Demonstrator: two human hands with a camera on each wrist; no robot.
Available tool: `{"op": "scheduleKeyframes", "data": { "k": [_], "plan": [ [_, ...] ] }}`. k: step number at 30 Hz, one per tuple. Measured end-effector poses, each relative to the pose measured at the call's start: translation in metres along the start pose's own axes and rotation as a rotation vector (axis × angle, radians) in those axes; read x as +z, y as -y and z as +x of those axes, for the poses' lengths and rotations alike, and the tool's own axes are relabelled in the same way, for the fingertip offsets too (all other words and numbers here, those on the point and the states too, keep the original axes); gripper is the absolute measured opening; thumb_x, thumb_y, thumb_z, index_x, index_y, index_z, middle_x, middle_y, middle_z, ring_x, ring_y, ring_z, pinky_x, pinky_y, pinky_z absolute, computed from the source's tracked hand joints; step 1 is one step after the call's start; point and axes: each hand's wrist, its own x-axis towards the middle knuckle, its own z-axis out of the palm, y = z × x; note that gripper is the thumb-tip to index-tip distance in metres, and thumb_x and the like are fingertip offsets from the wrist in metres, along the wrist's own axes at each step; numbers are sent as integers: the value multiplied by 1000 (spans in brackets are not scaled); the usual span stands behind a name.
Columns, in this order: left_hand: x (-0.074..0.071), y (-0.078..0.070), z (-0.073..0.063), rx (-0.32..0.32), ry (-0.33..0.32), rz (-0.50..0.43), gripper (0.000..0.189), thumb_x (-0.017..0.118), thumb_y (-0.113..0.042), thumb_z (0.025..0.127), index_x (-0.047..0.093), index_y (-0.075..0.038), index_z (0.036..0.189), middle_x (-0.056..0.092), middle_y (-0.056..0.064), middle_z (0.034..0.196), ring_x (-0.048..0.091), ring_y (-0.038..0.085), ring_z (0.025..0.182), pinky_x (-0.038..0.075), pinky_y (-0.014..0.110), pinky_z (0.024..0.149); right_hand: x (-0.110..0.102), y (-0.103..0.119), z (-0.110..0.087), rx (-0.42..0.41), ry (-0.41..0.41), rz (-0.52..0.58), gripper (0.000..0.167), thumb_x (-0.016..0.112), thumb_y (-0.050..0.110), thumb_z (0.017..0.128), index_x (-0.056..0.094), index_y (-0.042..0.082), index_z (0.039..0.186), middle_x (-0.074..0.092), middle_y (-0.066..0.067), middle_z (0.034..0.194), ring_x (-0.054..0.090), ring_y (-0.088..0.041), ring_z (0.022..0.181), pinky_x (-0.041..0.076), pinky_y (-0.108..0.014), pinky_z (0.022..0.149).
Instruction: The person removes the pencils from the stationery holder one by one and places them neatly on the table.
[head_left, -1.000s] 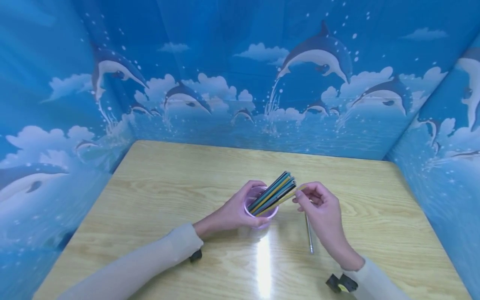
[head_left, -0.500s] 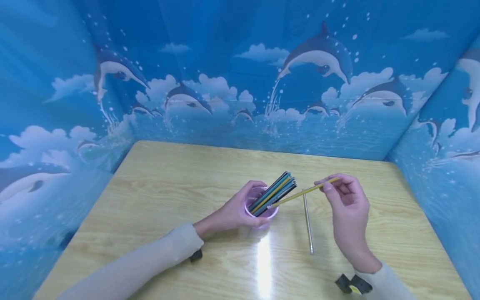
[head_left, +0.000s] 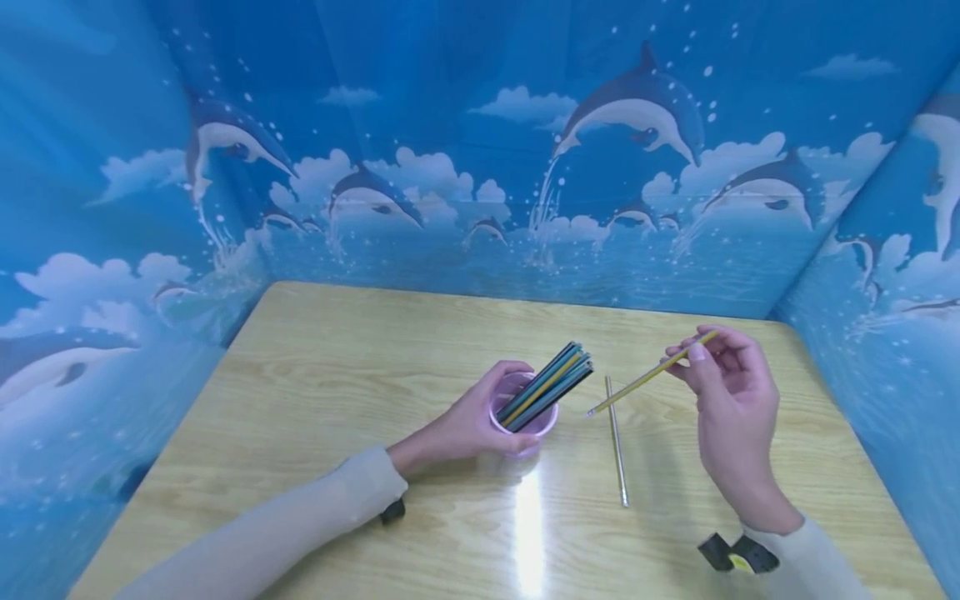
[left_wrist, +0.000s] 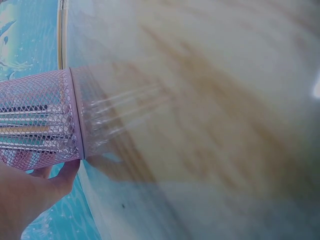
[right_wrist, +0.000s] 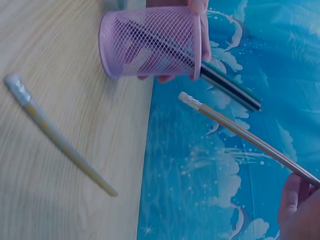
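Yellow pencil (head_left: 637,382) now clear of pink mesh pencil holder (right_wrist: 170,22); ½ s ago its eraser end (right_wrist: 186,98) was at the rim; R hand (head_left: 738,408) pinches it by the other end, up off the table (head_left: 375,358), right of holder, eraser pointing left & near; L hand (head_left: 480,417) curled round holder, which stands upright on table w/ pencil bunch (head_left: 547,387) leaning right & far; 2nd pencil (head_left: 617,450) lies between holder & R hand, untouched; by my read, pull-out's done; two pencils out, rest in.
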Motion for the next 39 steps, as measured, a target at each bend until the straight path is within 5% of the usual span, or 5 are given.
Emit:
{"op": "scheduleKeyframes", "data": {
  "k": [13,18,22,27,39],
  "plan": [
    [-1,1,0,-12,2,10,92,93,-14,87,39,-13,161,58,2,150,58,22,138,52,38,112,-36,-14,17,299,52,-456,31,68,-2,105,67,6,136,69,-6,107,71,-11,91,63,-22,74],
    [-1,2,0,-13,1,10,92,94,-14,85,40,-16,160,58,5,151,58,22,138,53,37,111,-51,-31,18,407,151,-643,36,68,2,106,62,-2,141,66,0,110,68,-6,91,64,-25,73],
    [-2,2,1,-8,-3,8,90,94,-14,85,42,-19,158,59,6,150,59,21,137,53,38,112,-58,-44,18,498,256,-772,43,68,9,108,58,-8,146,65,-10,115,66,-5,90,66,-29,73],
    [-2,1,1,-8,-3,11,89,94,-16,85,42,-21,157,59,5,151,59,21,137,52,38,112,-59,-56,17,588,346,-842,44,67,9,106,58,-10,145,67,-23,119,70,-11,87,66,-32,71],
    [-2,-1,0,-16,-2,25,91,94,-17,85,41,-17,159,58,4,151,59,20,137,53,37,111,-57,-81,23,767,442,-922,41,68,5,104,59,-13,140,66,-19,112,71,-19,81,66,-32,71]
  ]
}}
